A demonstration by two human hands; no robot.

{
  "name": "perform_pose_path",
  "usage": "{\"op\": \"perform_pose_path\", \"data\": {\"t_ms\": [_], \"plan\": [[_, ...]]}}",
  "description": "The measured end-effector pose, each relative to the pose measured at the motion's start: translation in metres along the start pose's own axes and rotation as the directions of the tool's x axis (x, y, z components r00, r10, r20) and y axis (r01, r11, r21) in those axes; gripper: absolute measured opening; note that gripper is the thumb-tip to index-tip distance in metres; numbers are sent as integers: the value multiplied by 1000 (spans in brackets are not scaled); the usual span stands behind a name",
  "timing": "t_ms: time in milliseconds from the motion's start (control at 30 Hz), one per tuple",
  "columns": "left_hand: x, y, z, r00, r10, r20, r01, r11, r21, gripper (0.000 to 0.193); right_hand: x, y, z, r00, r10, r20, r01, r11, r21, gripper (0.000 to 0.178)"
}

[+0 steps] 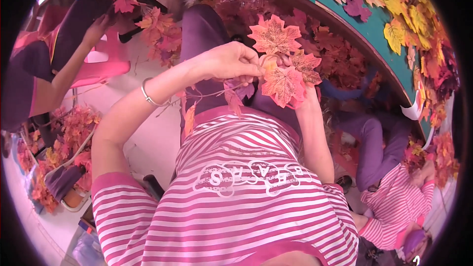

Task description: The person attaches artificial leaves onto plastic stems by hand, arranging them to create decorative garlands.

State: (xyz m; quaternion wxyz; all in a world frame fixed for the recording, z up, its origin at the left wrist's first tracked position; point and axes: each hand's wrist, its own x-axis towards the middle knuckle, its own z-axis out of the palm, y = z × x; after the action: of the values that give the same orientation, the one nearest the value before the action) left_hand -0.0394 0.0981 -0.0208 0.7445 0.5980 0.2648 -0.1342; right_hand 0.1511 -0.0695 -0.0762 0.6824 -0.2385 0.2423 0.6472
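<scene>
In front of my lap, my right hand (284, 62) is closed round a cluster of artificial maple leaves (283, 86), orange-pink with dark speckles; the leaves cover most of its fingers. My left hand (236, 63), with a bracelet (146, 93) on its wrist, pinches at the left edge of this cluster. What lies between those fingertips is too small to make out. Below the left hand hangs a thin brown twig (197, 90) with purple-pink leaves (235, 97) and an orange leaf (189, 118).
A green-topped table (389, 51) with a curved edge carries yellow, pink and purple leaves at the upper right. Heaps of red-orange leaves (335, 51) lie beneath it. A person (389, 192) sits at right, another at left near a pink chair (106, 61). More leaves (64, 140) are piled lower left.
</scene>
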Motion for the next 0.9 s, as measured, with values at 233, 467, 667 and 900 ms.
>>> {"op": "perform_pose_path", "data": {"t_ms": [233,467,667,900], "plan": [[12,5,-3,999,-22,24,22,1000,-4,25,13,-10,-18,992,-103,-67,86,973,-214,28],[31,2,1,998,-50,-41,45,993,-113,23,-15,-21,-5,957,-253,143,288,759,-584,30],[42,6,2,994,-54,-93,42,991,-127,21,-74,11,53,814,-511,275,410,172,-896,13],[51,1,2,993,-7,-115,-11,987,-158,23,-85,45,53,927,-271,259,298,112,-948,22]]}}
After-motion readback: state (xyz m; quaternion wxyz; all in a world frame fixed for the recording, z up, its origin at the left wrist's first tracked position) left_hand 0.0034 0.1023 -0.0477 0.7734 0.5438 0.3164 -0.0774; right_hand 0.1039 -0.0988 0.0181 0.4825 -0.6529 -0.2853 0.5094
